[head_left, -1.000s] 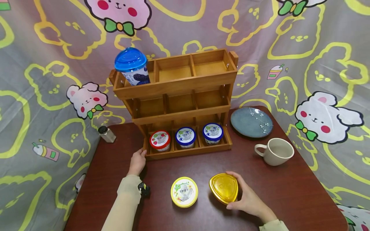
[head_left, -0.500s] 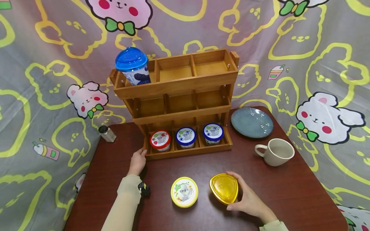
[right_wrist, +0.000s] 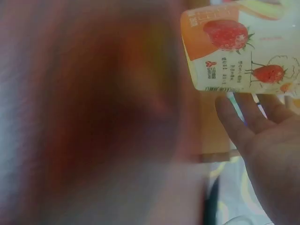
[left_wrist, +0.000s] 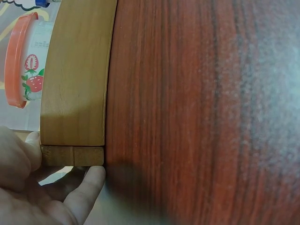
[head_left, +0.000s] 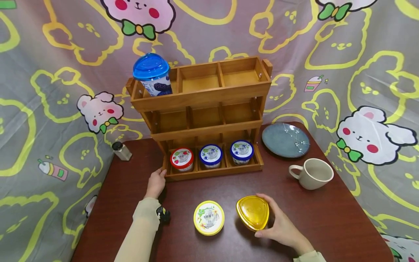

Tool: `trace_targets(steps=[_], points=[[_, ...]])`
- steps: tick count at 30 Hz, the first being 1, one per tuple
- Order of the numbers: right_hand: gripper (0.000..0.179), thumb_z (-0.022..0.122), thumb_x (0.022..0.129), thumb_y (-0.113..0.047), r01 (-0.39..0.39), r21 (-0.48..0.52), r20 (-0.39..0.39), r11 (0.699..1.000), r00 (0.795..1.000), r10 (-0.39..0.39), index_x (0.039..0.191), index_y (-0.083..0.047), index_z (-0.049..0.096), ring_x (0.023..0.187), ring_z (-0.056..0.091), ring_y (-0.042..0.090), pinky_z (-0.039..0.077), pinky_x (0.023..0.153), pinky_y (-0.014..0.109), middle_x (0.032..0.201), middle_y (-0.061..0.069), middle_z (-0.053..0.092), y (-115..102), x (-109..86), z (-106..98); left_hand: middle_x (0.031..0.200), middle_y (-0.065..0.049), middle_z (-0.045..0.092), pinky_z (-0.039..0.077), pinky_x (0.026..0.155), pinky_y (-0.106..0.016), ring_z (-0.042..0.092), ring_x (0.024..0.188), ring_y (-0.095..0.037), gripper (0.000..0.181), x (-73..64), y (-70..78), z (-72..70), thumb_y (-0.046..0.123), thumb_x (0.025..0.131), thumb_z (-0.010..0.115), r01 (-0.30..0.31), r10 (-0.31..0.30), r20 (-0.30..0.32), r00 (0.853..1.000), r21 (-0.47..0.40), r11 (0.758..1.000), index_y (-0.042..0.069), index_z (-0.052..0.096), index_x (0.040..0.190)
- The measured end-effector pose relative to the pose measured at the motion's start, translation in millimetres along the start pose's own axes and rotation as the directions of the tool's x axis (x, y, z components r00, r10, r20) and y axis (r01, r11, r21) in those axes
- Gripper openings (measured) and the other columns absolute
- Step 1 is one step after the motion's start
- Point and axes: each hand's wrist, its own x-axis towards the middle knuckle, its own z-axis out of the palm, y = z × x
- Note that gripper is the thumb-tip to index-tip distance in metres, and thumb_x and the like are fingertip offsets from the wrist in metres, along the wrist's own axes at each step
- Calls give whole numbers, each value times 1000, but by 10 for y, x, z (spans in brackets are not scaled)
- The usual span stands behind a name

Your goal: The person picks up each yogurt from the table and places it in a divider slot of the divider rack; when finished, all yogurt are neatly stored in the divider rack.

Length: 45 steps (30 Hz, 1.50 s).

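Note:
My right hand holds a yogurt cup with a rounded triangular gold lid, thumb on the near side and fingers on the far side. Strawberries are printed on this cup's wall in the right wrist view; whether its base touches the table cannot be told. My left hand grips the lower left corner of a three-tier wooden rack; thumb and finger meet the end of its front board. Between the hands stands a round tub with a yellow-rimmed lid.
Along the bottom tier sit a red-lidded tub and two blue-lidded tubs. A tall blue-lidded cup leans in the top left compartment. A grey-blue plate and beige mug stand at right, a small shaker at left.
The head view has shifted slightly. My right hand and the gold-lidded cup have moved a touch away from me, with a small tilt of the lid. My left hand stays at the rack's corner.

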Motion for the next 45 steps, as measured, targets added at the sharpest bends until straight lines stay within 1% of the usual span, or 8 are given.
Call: trace_targets(steps=[5,10,16,26,31,34,40,45], points=[[108,95,61,-6,0,94,-68,996,998,6,150,-18,34,125,48,9,36,101,14,144,7,46,-292,174,-112,146,-31,41,31,111,-55,38,135,-45,48,-7,-1,-15,20,108,40,-6,6,-1,1000,-1,1000,-12,40,145],[109,94,61,-2,42,31,-165,999,986,-36,151,-18,35,124,47,9,33,102,13,143,5,45,-727,471,-368,146,-31,41,31,111,-55,39,135,-44,48,-13,-4,-19,19,108,41,-6,6,-6,1000,-6,1000,-11,40,145],[106,88,64,9,134,2,-232,991,964,-130,151,-16,33,116,51,17,42,96,16,136,5,48,-1404,908,-730,145,-31,43,32,110,-55,40,134,-44,47,-12,-2,-6,19,108,41,-12,12,-10,1000,-4,1000,-12,41,144],[94,85,67,9,369,150,-315,917,897,-309,146,-12,38,109,55,29,51,88,22,131,15,52,-2458,1756,-1102,144,-30,44,33,110,-56,40,134,-44,48,-17,-10,-5,19,108,42,-9,9,0,1000,-15,1000,-11,40,145],[86,84,74,-3,323,166,-287,932,920,-268,145,-17,37,112,55,30,51,92,27,130,15,51,-2844,2282,-1148,145,-29,44,32,110,-55,39,135,-43,48,-18,-11,-13,20,108,41,-9,9,-4,1000,-26,1000,-10,40,145],[85,84,78,-14,253,105,-250,962,943,-221,146,-21,33,114,56,25,49,95,29,131,11,50,-2985,2602,-1122,146,-29,43,32,110,-55,39,135,-43,48,-23,-8,-22,20,108,41,-7,7,-4,1000,-30,1000,-10,40,145],[88,82,82,-32,151,-2,-148,989,978,-149,150,-26,26,114,54,20,48,92,30,135,5,47,-3081,3127,-975,143,-29,45,33,110,-55,40,134,-44,46,-56,13,-17,18,107,43,-20,20,-27,999,-26,999,-11,43,143],[94,80,82,-43,76,-80,-115,994,990,-85,153,-26,22,117,50,17,45,96,27,141,4,43,-3046,3418,-827,141,-29,49,34,109,-55,43,132,-44,45,-63,11,-19,17,106,44,-31,30,-45,999,-15,999,-11,45,142]])
